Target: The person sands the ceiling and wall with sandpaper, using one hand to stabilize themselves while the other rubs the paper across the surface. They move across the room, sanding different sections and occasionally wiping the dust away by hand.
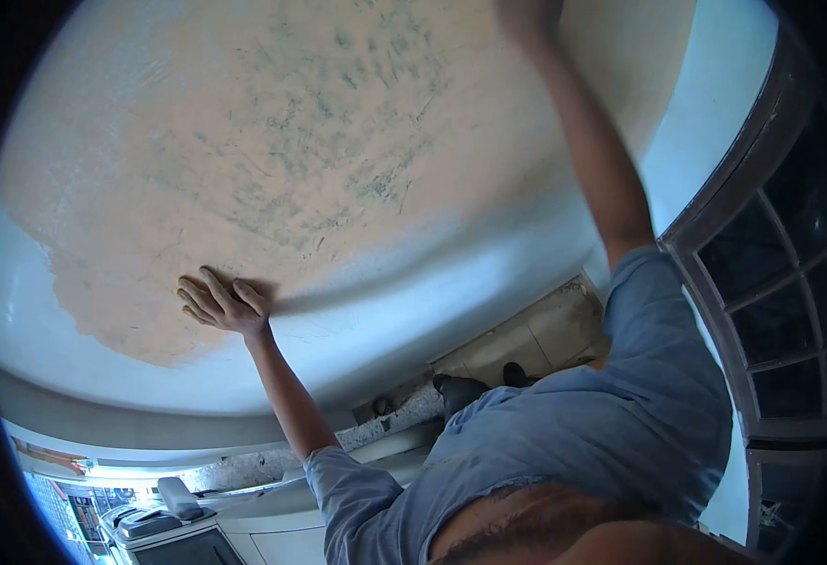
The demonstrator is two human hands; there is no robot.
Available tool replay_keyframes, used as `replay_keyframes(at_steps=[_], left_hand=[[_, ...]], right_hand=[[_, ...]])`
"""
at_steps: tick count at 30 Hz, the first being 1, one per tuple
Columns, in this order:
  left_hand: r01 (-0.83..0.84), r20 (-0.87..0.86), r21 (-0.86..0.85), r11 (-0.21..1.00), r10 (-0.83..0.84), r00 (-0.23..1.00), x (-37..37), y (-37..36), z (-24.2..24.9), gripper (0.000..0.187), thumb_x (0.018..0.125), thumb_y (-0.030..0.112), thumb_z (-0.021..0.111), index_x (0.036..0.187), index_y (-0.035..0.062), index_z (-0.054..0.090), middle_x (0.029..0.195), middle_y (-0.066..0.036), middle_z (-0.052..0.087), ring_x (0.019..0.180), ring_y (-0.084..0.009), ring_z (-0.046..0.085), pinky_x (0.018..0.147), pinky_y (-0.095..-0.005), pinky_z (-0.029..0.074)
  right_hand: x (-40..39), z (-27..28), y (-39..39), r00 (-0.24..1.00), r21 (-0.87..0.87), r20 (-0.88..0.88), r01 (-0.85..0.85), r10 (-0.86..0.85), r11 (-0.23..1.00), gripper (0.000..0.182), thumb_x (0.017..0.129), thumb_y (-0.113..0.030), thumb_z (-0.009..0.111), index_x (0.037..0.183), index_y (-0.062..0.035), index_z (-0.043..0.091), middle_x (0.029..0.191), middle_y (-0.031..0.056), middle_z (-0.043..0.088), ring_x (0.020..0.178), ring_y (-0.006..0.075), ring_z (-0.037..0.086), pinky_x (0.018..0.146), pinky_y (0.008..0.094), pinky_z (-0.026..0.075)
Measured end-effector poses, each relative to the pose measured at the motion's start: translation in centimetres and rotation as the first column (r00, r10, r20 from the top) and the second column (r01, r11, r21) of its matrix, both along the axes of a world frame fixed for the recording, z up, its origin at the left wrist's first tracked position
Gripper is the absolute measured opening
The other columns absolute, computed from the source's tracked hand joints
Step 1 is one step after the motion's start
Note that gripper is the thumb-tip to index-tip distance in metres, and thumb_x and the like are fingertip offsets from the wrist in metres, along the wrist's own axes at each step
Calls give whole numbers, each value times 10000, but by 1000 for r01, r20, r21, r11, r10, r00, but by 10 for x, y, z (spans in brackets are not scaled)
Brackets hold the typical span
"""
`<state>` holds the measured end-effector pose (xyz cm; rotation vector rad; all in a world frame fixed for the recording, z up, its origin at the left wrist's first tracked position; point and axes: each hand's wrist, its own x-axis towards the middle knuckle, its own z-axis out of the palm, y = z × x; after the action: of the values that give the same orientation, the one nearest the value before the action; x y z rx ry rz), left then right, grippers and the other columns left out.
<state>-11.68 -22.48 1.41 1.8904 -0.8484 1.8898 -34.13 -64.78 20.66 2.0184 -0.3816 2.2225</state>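
My left hand (pixel 220 303) lies flat against the wall (pixel 319 141), fingers spread, at the lower edge of a large peach-coloured patch with grey-green scuffs. White paint (pixel 451 282) surrounds that patch. My right hand (pixel 527 17) is raised high against the wall at the top edge of the view. It is blurred and partly cut off, so whether it holds anything cannot be told. Both arms wear rolled blue sleeves (pixel 658 311).
A dark-framed window with several panes (pixel 790 282) stands close on the right. Below are a tiled floor (pixel 545 334), my dark shoes (pixel 461 391) and a rough ledge (pixel 385 428). A white appliance (pixel 164 518) sits at the lower left.
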Motion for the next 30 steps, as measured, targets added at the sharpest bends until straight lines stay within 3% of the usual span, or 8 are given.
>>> replay_keyframes(at_steps=[5,10,11,12,15,22,28,30], left_hand=[[2,-12,1,1000,-2,1000,0,4,-6,530,956,339,390,1354,8,506,1470,-258,354,1400,-384,284,1156,-486,119],[10,10,11,1000,-10,1000,8,7,-4,523,945,340,405,1336,16,528,1455,-277,367,1387,-403,295,1152,-499,123],[15,16,13,1000,-15,1000,6,7,-4,523,945,340,405,1336,16,528,1455,-277,367,1387,-403,295,1152,-499,123],[17,9,11,1000,-17,1000,5,7,-4,524,946,343,406,1337,16,528,1455,-277,366,1388,-404,293,1151,-502,124],[28,11,5,1000,-28,1000,4,3,-3,528,958,347,393,1346,11,515,1459,-275,361,1395,-400,284,1150,-506,128],[-16,7,23,1000,16,1000,0,8,-7,526,965,332,390,1360,1,494,1478,-265,334,1405,-394,268,1150,-507,127],[6,6,49,999,-6,1000,3,7,-3,538,951,327,392,1353,-15,495,1477,-282,324,1403,-419,254,1149,-516,116],[8,24,65,998,-9,1000,5,10,-3,542,952,325,387,1361,-16,485,1482,-286,312,1405,-417,251,1149,-516,115]], right_hand=[[24,-236,20,965,-7,-136,-227,224,974,428,826,-151,501,1229,-102,638,1322,158,564,1299,360,454,1116,502,238],[7,-95,-38,952,-200,-190,-277,240,940,410,867,-127,455,1236,-100,631,1333,118,564,1292,343,464,1101,485,273],[31,-83,-128,965,134,-256,-18,52,991,347,874,-184,517,1159,-32,647,1187,203,628,1195,382,534,1035,497,350],[-13,20,-22,990,-83,-111,-94,85,992,431,910,-3,478,1340,32,484,1443,164,439,1372,327,364,1142,434,260],[4,68,-26,992,-169,-35,-127,123,977,435,901,0,466,1333,44,486,1433,177,450,1367,334,369,1143,435,254],[23,-218,29,968,-32,-192,-170,161,985,384,907,-167,472,1260,-134,618,1355,98,551,1300,282,468,1106,480,271],[5,-55,-29,933,-220,-318,-245,168,944,370,924,-122,473,1264,-129,618,1312,75,585,1291,274,477,1105,460,290],[-18,41,-6,968,-275,-232,-164,100,947,427,927,-88,511,1339,18,492,1440,140,451,1377,275,363,1150,428,256]])
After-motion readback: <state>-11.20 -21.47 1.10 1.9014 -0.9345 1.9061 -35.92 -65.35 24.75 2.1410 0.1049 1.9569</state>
